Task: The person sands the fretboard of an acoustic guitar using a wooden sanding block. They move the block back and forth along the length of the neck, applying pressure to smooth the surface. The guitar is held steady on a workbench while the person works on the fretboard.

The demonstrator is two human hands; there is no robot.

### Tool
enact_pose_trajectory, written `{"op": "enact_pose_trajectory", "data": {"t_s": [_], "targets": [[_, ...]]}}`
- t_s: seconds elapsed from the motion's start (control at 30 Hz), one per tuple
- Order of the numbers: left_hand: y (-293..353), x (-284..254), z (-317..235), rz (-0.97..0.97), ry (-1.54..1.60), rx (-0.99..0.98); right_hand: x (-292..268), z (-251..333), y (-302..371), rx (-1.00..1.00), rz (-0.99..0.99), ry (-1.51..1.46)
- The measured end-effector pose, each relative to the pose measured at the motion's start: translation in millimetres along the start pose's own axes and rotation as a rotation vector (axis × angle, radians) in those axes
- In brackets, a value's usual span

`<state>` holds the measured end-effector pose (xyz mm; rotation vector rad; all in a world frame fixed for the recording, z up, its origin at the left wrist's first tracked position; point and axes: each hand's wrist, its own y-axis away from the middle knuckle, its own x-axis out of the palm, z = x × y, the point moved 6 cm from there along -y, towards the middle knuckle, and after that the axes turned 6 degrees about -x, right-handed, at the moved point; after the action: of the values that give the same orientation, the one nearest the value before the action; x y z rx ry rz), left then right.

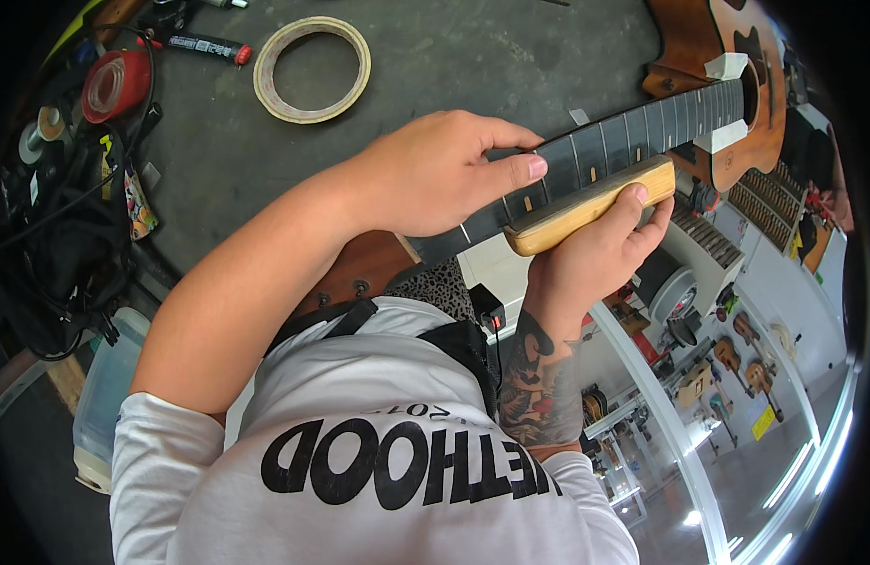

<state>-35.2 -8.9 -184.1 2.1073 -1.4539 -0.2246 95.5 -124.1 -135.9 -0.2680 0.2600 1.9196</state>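
A guitar lies across the table with its neck [586, 151] slanting from the upper right down toward my waist. White tape [721, 137] is stuck beside the end of its dark fretboard, near the brown body [764, 132]. My left hand [449, 174] is closed around the neck, its thumb lying on the fretboard and the index finger along the far edge. In my right hand [600, 250] is a light wooden block [590, 207], gripped from the near side. The block sits along the near edge of the fretboard; whether it touches the frets I cannot tell.
On the dark table [435, 66] lies a roll of masking tape [313, 70], with a black marker [209, 47] and a red tape roll [116, 87] farther left. A black cable and bag [58, 226] crowd the left edge. A clear plastic bin [110, 386] stands lower left.
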Motion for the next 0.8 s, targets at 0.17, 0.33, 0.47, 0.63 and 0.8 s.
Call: {"op": "enact_pose_trajectory", "data": {"t_s": [0.17,0.33,0.47,0.63,0.8], "targets": [[-1.3,3.1,1.1,-0.032,0.019,0.069,5.1,1.9,43.8,-0.120,0.028,0.062],[1.7,-1.7,-1.3,-0.031,-0.026,0.037,3.4,4.8,9.4,0.037,0.007,0.047],[-0.5,0.8,-2.3,-0.015,-0.005,0.045,3.8,3.8,36.6,-0.124,0.029,0.086],[-0.6,0.8,4.1,-0.038,0.015,0.065,2.7,0.5,17.9,-0.068,0.013,0.052],[-1.4,3.0,1.7,-0.016,0.009,0.062,2.6,1.7,32.8,-0.100,-0.005,0.066]]}}
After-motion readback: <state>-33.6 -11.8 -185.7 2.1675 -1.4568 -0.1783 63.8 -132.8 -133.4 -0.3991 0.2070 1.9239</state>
